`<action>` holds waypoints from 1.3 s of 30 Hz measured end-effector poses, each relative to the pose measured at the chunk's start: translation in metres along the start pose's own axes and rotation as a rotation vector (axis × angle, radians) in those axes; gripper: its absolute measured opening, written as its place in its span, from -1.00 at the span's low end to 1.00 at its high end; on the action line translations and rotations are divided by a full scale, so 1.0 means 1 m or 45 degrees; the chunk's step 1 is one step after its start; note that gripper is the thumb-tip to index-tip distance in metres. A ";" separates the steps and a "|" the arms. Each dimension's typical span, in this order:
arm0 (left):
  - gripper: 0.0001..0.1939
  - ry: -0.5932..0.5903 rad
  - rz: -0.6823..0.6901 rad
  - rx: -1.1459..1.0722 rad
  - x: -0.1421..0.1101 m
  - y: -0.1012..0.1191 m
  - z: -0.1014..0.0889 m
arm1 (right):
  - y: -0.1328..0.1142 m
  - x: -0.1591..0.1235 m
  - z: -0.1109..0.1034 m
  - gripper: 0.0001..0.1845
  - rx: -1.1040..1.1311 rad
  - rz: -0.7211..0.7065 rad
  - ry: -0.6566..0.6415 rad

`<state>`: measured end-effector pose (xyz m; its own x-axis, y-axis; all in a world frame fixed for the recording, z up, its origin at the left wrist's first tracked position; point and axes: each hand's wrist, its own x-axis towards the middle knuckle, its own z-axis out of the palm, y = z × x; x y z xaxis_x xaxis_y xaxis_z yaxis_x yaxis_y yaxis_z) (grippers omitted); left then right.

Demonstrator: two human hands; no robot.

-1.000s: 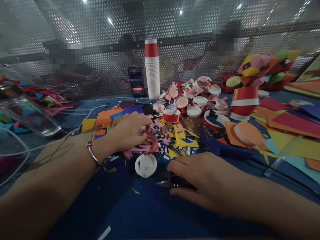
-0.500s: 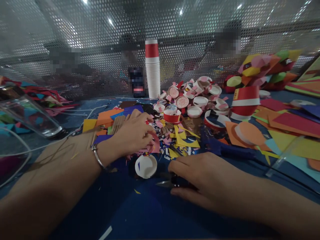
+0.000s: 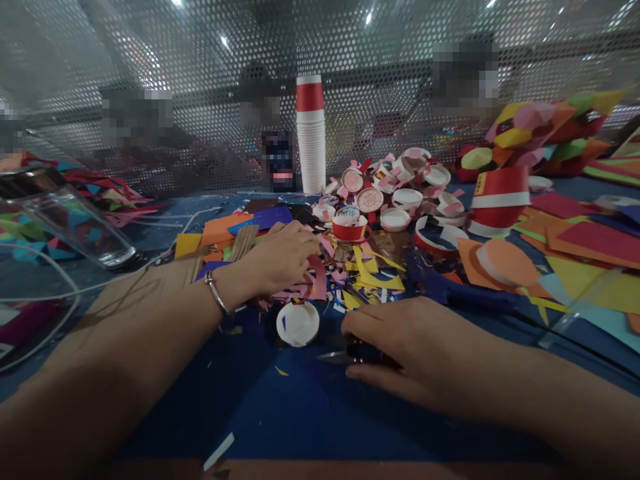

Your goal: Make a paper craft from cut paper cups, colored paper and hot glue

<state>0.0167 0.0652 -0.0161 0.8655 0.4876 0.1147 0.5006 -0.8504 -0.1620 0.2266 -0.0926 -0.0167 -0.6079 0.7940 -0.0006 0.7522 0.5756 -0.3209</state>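
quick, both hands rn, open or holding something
Left hand: over pink paper scraps, grip can't be told.
Right hand: closed around dark-handled metal scissors.

"What are you wearing at your left wrist [image 3: 225, 288]?"

"You can see my bracelet [image 3: 215, 292]: slim, silver-coloured, shiny, curved, with a small knob near its upper end."

"And your right wrist [image 3: 487, 360]?"

"Bare, as you see, like both my forearms, left [image 3: 125, 353] and right [image 3: 555, 387]."
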 end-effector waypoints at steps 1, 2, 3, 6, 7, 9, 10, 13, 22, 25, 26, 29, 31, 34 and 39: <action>-0.69 0.012 0.001 0.005 0.001 -0.001 0.000 | 0.001 0.000 0.000 -0.87 -0.004 -0.005 0.005; -0.71 0.029 -0.001 0.005 0.002 -0.003 0.001 | 0.001 0.000 0.001 -0.86 -0.009 -0.005 0.008; -0.73 0.046 -0.006 0.002 0.002 -0.004 0.002 | 0.001 0.000 0.000 -0.86 -0.013 -0.001 0.004; -0.79 0.078 -0.023 -0.025 0.004 -0.006 0.003 | 0.000 -0.001 -0.001 -0.86 -0.014 0.012 -0.018; -0.81 0.087 -0.027 -0.038 0.004 -0.006 0.003 | 0.000 -0.001 -0.002 -0.85 -0.012 0.012 -0.022; -0.84 0.110 -0.042 -0.069 0.005 -0.005 0.004 | -0.001 -0.001 -0.002 -0.84 -0.012 0.012 -0.029; -0.86 0.123 -0.054 -0.087 0.006 -0.004 0.005 | -0.001 -0.002 -0.003 -0.84 -0.014 0.009 -0.028; -0.85 0.174 -0.102 -0.139 0.006 -0.002 0.009 | 0.000 -0.002 -0.001 -0.84 -0.017 0.003 -0.015; -0.71 0.485 -0.284 -0.211 -0.005 -0.019 -0.016 | 0.002 -0.004 0.000 -0.85 -0.035 -0.028 0.016; -0.78 0.578 -0.382 -0.227 -0.012 -0.028 -0.028 | 0.001 -0.003 -0.002 -0.84 -0.046 -0.011 0.000; -0.80 0.603 -0.413 -0.239 -0.014 -0.030 -0.031 | 0.001 -0.003 -0.002 -0.84 -0.046 -0.006 -0.004; -0.85 0.650 -0.486 -0.267 -0.022 -0.035 -0.043 | 0.001 -0.002 -0.003 -0.84 -0.045 -0.005 -0.008; -0.90 0.636 -0.534 -0.265 -0.030 -0.034 -0.055 | 0.001 -0.003 -0.003 -0.84 -0.038 -0.002 -0.016; -0.86 0.421 -0.613 -0.261 -0.049 -0.028 -0.075 | 0.002 -0.004 -0.002 -0.84 -0.022 0.010 -0.029; -0.77 -0.012 -0.572 -0.368 -0.095 -0.013 -0.077 | 0.002 -0.005 0.001 -0.85 -0.023 0.021 -0.037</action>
<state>-0.0729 0.0147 0.0509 0.5678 0.8169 0.1018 0.7975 -0.5765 0.1777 0.2310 -0.0954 -0.0181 -0.6023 0.7976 -0.0332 0.7663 0.5661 -0.3037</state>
